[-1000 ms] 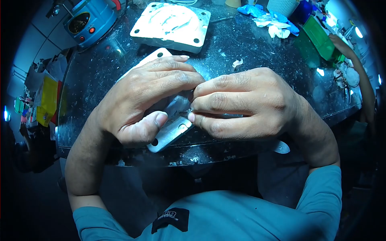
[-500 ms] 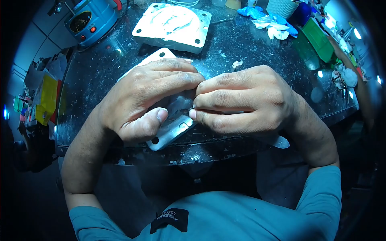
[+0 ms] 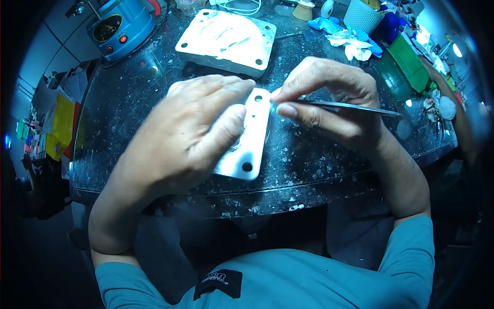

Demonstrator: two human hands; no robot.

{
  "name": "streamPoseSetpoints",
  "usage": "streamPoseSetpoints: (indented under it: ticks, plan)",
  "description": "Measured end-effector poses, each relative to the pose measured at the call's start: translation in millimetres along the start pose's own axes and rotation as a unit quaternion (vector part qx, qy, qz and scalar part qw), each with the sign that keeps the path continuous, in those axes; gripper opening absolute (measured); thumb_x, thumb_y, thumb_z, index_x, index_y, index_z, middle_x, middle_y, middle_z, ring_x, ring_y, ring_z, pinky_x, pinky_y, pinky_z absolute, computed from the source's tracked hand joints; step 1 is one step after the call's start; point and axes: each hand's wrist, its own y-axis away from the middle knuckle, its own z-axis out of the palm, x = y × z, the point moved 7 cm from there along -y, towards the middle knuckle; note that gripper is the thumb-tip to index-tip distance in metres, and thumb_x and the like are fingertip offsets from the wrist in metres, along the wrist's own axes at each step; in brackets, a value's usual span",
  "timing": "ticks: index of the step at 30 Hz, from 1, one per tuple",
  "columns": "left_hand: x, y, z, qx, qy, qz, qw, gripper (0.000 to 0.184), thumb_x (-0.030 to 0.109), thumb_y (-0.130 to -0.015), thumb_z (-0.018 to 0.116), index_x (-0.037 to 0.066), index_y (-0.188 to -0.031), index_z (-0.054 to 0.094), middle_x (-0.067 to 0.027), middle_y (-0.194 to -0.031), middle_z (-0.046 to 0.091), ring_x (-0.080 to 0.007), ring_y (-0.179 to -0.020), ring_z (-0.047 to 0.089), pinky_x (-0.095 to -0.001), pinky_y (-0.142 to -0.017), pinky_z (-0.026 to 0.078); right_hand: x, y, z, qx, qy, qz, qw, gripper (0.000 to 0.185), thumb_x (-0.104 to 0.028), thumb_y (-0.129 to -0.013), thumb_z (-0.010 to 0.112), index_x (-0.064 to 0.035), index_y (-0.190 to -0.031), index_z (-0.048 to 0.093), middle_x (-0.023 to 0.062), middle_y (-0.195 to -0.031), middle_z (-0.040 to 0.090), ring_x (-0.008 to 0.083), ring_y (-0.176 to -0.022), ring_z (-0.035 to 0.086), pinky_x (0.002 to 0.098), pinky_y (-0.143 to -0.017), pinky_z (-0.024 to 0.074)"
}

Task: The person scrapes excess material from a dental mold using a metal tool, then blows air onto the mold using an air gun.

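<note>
My left hand (image 3: 198, 134) lies over a flat, bright metal plate (image 3: 257, 136) with round holes near its corners. Its fingers reach across the far part of the plate, with the thumb along the near side; the palm hides the plate's left portion. To the right of the plate, my right hand (image 3: 334, 98) pinches a thin metal spatula (image 3: 355, 106) between thumb and fingers. The handle points right, past the knuckles, and the fingertips hide the other end. Behind both hands sits a thicker metal mould block (image 3: 224, 64) with white material across its top and holes at its corners.
A blue machine (image 3: 123, 31) with red buttons stands at the back left of the dark, speckled table (image 3: 319, 170). Blue gloves and white crumpled material (image 3: 355, 46) lie at the back right beside a grey ribbed cup (image 3: 363, 18). A green bin (image 3: 409, 62) is farther right.
The plate has turned so that its long side runs nearly straight away from me. My right hand has moved up and right, off the plate, and the spatula has swung up into view.
</note>
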Motion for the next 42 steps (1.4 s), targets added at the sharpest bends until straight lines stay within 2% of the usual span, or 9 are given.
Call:
streamPoseSetpoints:
  ticks: [3, 4, 7, 13, 16, 23, 28, 33, 42]
  plan:
    - [-13, -1, -22, -0.038, -0.055, -0.063, 0.996, 0.048, 0.03, -0.105, 0.05, 0.002, -0.139, 0.069, -0.021, -0.125, 0.071, -0.0351, -0.122, 0.063, -0.0441, -0.108, 0.045, -4, -1, -4, 0.017, 0.062, 0.017, 0.998, 0.019, 0.002, -0.089, 0.08, -0.0027, -0.107, 0.078, 0.0103, -0.103, 0.076, 0.0177, -0.098, 0.072, 0.0315, -0.089, 0.0569]
    - [-24, -1, -28, -0.032, -0.075, -0.065, 0.995, 0.046, 0.028, -0.104, 0.057, 0.002, -0.14, 0.067, -0.0172, -0.103, 0.074, -0.027, -0.101, 0.071, -0.0384, -0.093, 0.054, -3, -1, -3, 0.04, 0.047, 0.02, 0.998, 0.019, 0.002, -0.089, 0.08, -0.0032, -0.108, 0.077, 0.0098, -0.103, 0.076, 0.0173, -0.098, 0.072, 0.0316, -0.09, 0.0571]
    - [-50, 2, -33, -0.077, 0.02, -0.242, 0.967, 0.048, 0.035, -0.103, 0.067, 0.001, -0.137, 0.068, -0.0123, -0.072, 0.07, -0.0132, -0.064, 0.064, -0.0293, -0.061, 0.048, -3, 2, -1, 0.036, 0.034, 0.012, 0.999, 0.024, 0.003, -0.09, 0.079, -0.005, -0.112, 0.074, 0.0084, -0.108, 0.075, 0.016, -0.102, 0.072, 0.0322, -0.094, 0.0578]
    - [-69, -1, -45, -0.061, -0.139, -0.261, 0.953, 0.049, 0.047, -0.101, 0.067, 0.002, -0.119, 0.075, -0.0147, -0.088, 0.073, -0.0197, -0.083, 0.07, -0.0374, -0.08, 0.055, 8, 4, 3, 0.08, -0.054, 0.054, 0.994, 0.02, 0.004, -0.093, 0.076, -0.0038, -0.111, 0.074, 0.0085, -0.107, 0.074, 0.0164, -0.106, 0.073, 0.0308, -0.096, 0.0598]
    - [-62, -8, -32, 0.012, -0.062, 0.0, 0.998, 0.045, 0.045, -0.101, 0.067, 0.003, -0.116, 0.076, -0.0151, -0.108, 0.072, -0.0205, -0.104, 0.066, -0.0387, -0.089, 0.051, 7, 4, 6, 0.06, -0.048, 0.062, 0.995, 0.02, 0.003, -0.092, 0.077, -0.0035, -0.112, 0.075, 0.0082, -0.106, 0.074, 0.0166, -0.104, 0.073, 0.0312, -0.095, 0.0596]
    - [-70, -4, -22, -0.092, 0.016, -0.165, 0.982, 0.033, 0.031, -0.106, 0.063, 0.001, -0.118, 0.071, -0.011, -0.098, 0.064, -0.0209, -0.096, 0.06, -0.0358, -0.09, 0.049, -3, -3, 12, 0.01, 0.037, -0.038, 0.999, 0.024, -0.001, -0.087, 0.081, -0.0064, -0.111, 0.079, 0.0078, -0.108, 0.077, 0.0181, -0.101, 0.073, 0.0334, -0.093, 0.0594]
    - [-75, 1, -17, -0.14, 0.076, -0.23, 0.96, 0.044, 0.032, -0.11, 0.059, -0.005, -0.132, 0.066, -0.019, -0.112, 0.073, -0.0257, -0.106, 0.068, -0.0364, -0.095, 0.051, -7, -2, 29, -0.01, 0.005, -0.046, 0.999, 0.024, -0.004, -0.086, 0.082, -0.0041, -0.11, 0.078, 0.0092, -0.108, 0.079, 0.0211, -0.105, 0.076, 0.0356, -0.095, 0.0605]
    - [-69, 2, -7, -0.141, 0.107, -0.223, 0.959, 0.051, 0.033, -0.112, 0.058, -0.01, -0.139, 0.062, -0.0254, -0.129, 0.072, -0.0284, -0.12, 0.069, -0.0364, -0.103, 0.051, -12, 2, 44, -0.043, -0.006, -0.01, 0.999, 0.022, -0.007, -0.085, 0.082, -0.0031, -0.105, 0.075, 0.0123, -0.107, 0.077, 0.0257, -0.104, 0.077, 0.0357, -0.094, 0.061]
    - [-53, 1, -3, -0.205, 0.178, -0.212, 0.939, 0.056, 0.038, -0.108, 0.048, -0.007, -0.142, 0.056, -0.0219, -0.123, 0.071, -0.0239, -0.114, 0.066, -0.0323, -0.098, 0.049, -12, 5, 46, -0.058, -0.023, 0.003, 0.998, 0.021, -0.003, -0.083, 0.082, -0.0023, -0.102, 0.073, 0.0136, -0.104, 0.076, 0.0258, -0.1, 0.077, 0.0342, -0.088, 0.0611]
